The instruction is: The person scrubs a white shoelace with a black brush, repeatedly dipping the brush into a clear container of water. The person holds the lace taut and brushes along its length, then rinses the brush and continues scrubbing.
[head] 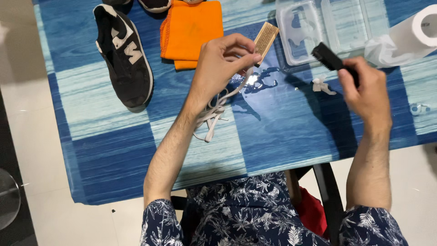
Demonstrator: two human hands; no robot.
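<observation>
1. I am holding my left hand (225,61) up over the middle of the frame, its thumb and fingertips pressed together on a white shoelace (217,109).
2. The shoelace is hanging down from that pinch and piling in loose loops on the blue checked tablecloth (282,132), just below and left of the hand.
3. My right hand (366,91) is sitting at the right of the frame, fingers curled tight around the handle of a small black brush (328,57).
4. The brush head is pointing up and left, toward the clear plastic tray (298,29) at the upper middle of the frame; I cannot tell whether it is touching anything.
5. A puddle of water (261,82) is glinting on the cloth between my two hands, just right of the lace.
6. A wooden-backed brush (265,37) is lying at an angle just above my left fingertips.
7. A folded orange cloth (191,29) is lying at the upper middle, left of that brush.
8. A black sneaker with white markings (124,54) is lying at the upper left, well apart from both hands, and I am seeing no lace in it.
9. A paper towel roll (414,34) is resting at the upper right corner, with a crumpled white scrap (322,85) near my right hand.
</observation>
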